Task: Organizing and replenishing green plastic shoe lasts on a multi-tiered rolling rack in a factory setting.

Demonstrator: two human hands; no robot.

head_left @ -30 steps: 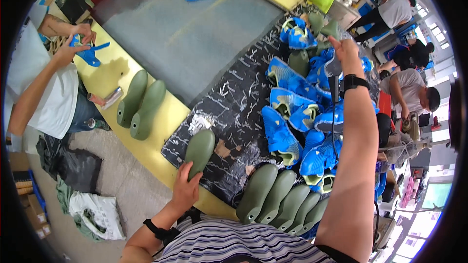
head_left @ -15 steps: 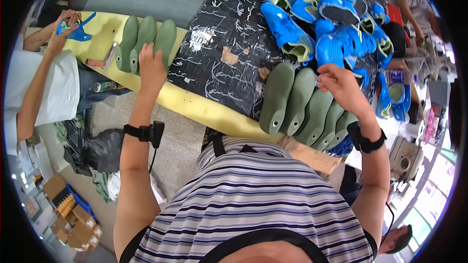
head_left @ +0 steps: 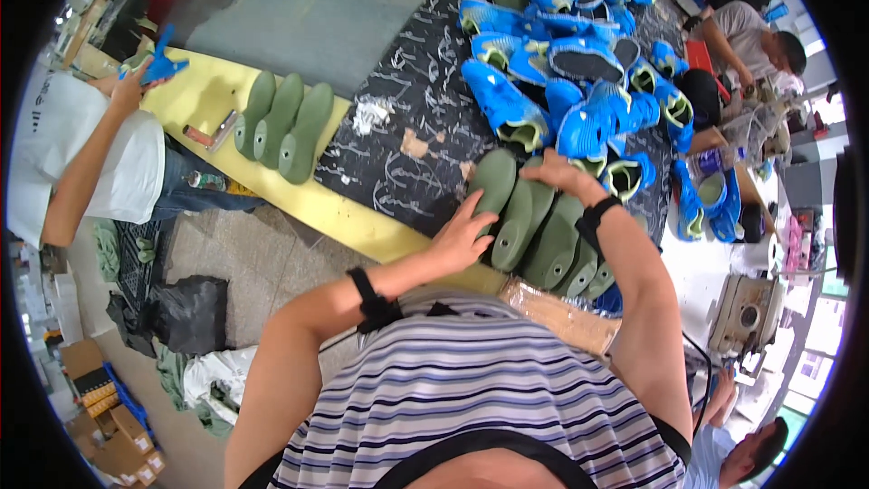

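Observation:
A row of several green shoe lasts (head_left: 523, 228) lies side by side at the table's near edge, toes pointing away from me. My left hand (head_left: 463, 237) is at the leftmost last (head_left: 493, 179), its fingers apart and reaching over that last's heel end. With fingers curled, my right hand (head_left: 563, 174) grips the toe end of a last beside it, partly hiding that toe. Farther left, three more green lasts (head_left: 306, 131) rest on the yellow strip of the table (head_left: 362, 225), away from both hands.
Blue shoe uppers (head_left: 579, 63) are heaped beyond the lasts on the black covering (head_left: 398, 140). A cutter-like tool (head_left: 210, 133) lies on the yellow strip. At the left, a co-worker's hands (head_left: 131, 83) hold a blue upper. A brown carton (head_left: 561, 315) sits below the lasts.
My left hand has left the three lasts at the left and come right to the row. My right hand has moved slightly left and down, onto a toe. The view has shifted.

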